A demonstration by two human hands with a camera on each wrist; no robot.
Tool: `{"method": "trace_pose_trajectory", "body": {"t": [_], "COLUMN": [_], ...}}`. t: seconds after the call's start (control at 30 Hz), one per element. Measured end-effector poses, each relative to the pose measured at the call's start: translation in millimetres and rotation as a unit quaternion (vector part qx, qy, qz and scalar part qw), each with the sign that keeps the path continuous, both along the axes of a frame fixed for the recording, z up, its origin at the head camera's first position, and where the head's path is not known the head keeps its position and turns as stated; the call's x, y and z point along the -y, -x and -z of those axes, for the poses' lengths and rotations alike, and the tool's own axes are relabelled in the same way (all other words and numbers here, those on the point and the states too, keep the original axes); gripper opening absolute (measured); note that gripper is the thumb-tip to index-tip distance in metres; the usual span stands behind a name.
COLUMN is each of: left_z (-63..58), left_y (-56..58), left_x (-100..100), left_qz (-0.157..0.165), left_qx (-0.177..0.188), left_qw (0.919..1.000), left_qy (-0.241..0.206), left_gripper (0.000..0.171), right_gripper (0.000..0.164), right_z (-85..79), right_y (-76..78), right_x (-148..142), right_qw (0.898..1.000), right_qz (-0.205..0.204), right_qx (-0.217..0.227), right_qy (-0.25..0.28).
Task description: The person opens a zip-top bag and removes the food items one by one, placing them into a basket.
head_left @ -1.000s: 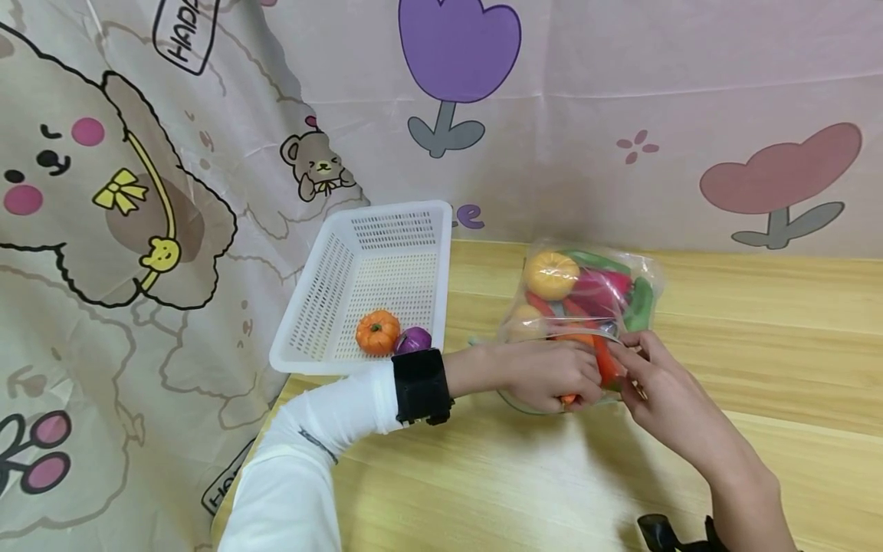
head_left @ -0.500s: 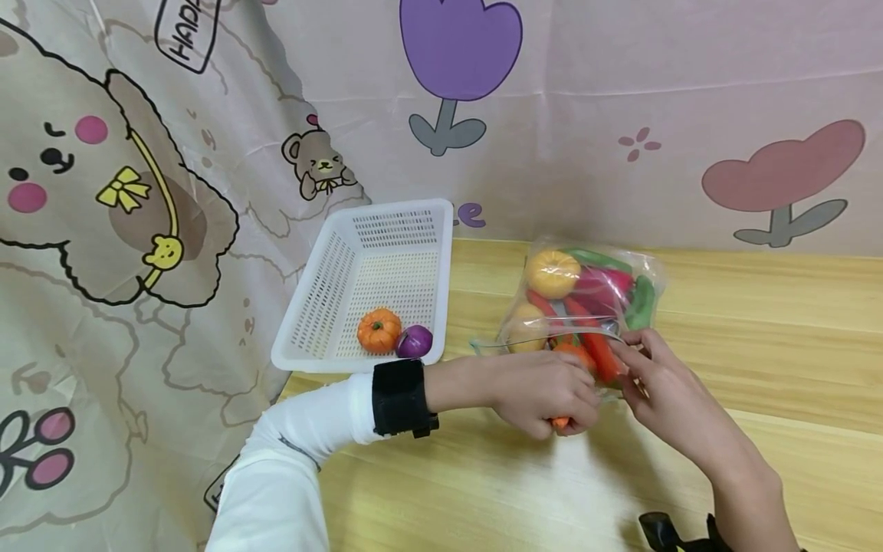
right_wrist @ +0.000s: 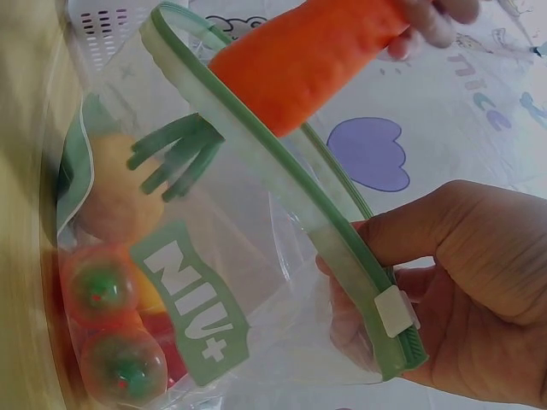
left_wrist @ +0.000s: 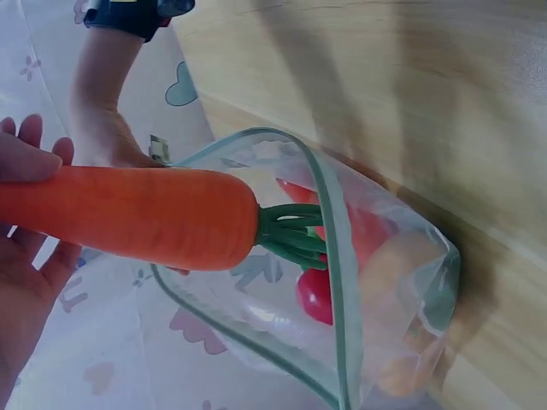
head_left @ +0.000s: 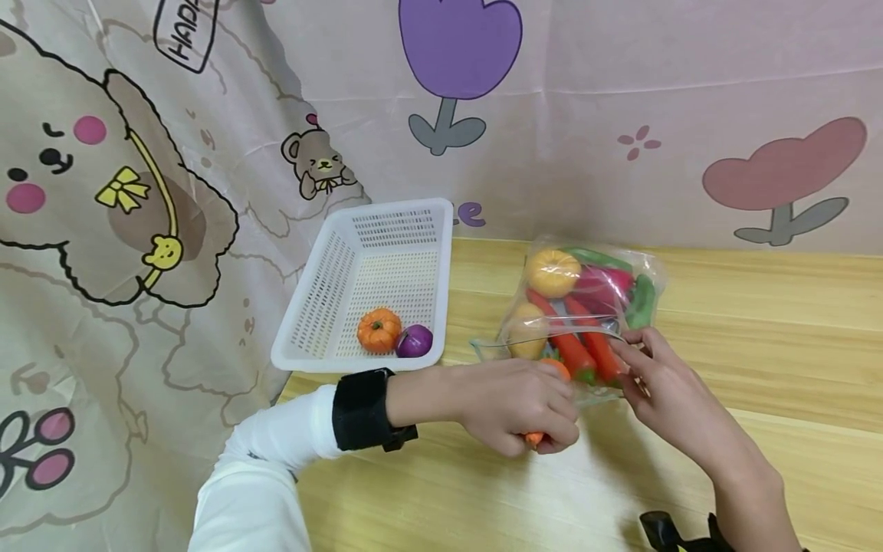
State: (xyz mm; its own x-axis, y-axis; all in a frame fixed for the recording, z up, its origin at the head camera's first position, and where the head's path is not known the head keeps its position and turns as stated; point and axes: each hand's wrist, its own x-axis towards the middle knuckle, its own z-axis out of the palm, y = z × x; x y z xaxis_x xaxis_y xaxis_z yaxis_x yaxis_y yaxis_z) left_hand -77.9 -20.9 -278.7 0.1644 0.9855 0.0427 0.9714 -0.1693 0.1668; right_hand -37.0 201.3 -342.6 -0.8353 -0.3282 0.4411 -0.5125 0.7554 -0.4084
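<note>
My left hand [head_left: 520, 406] grips an orange carrot [left_wrist: 162, 213] with a green top. In the left wrist view the carrot's leafy end lies at the mouth of a clear zip bag [right_wrist: 282, 282] with green edging, its body outside. My right hand [right_wrist: 479, 273] pinches the bag's rim near the white slider [right_wrist: 395, 311], keeping the mouth apart. Inside the bag are red peppers [head_left: 571, 353], a yellow pumpkin [head_left: 553, 273], a tan round vegetable [head_left: 527, 330], a magenta piece [head_left: 603, 290] and green pieces [head_left: 641, 300].
A white perforated basket [head_left: 313, 307] stands left of the bag, holding a small orange pumpkin [head_left: 379, 330] and a purple onion [head_left: 415, 341]. The wooden table [head_left: 793, 345] meets a printed cloth [head_left: 586, 153] behind and at the left.
My left hand has drawn back left and toward me with the carrot, out from over the bag, uncovering more of the red peppers. The right hand stays at the rim.
</note>
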Motion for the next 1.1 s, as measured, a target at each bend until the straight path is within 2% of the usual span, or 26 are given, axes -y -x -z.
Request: {"method": "trace_pose_trajectory", "body": {"t": [0.3, 0.63, 0.87, 1.1], "left_z": [-9.5, -20.2, -23.6, -25.8], "left_y": [-7.7, -9.8, -11.6, -13.9], "left_x": [15, 24, 28, 34], "left_qz": [0.007, -0.007, 0.009, 0.016], "left_qx": [0.011, -0.013, -0.008, -0.036], "left_qw": [0.9986, 0.9972, 0.9936, 0.9882], "left_qy": [-0.051, -0.074, -0.112, -0.148], "left_gripper": [0.023, 0.023, 0.024, 0.028], "right_gripper": [0.050, 0.049, 0.049, 0.050], "right_z": [-0.5, 0.2, -0.1, 0.7], "right_y": [0.3, 0.4, -0.2, 0.4], "right_x": [-1, 0, 0, 0], "right_qw": [1.000, 1.000, 1.000, 1.000], "right_qz": [-0.001, -0.003, -0.001, -0.006], "right_qx": [-0.001, -0.014, -0.012, -0.018], "right_qy": [-0.002, -0.003, -0.003, 0.000]}}
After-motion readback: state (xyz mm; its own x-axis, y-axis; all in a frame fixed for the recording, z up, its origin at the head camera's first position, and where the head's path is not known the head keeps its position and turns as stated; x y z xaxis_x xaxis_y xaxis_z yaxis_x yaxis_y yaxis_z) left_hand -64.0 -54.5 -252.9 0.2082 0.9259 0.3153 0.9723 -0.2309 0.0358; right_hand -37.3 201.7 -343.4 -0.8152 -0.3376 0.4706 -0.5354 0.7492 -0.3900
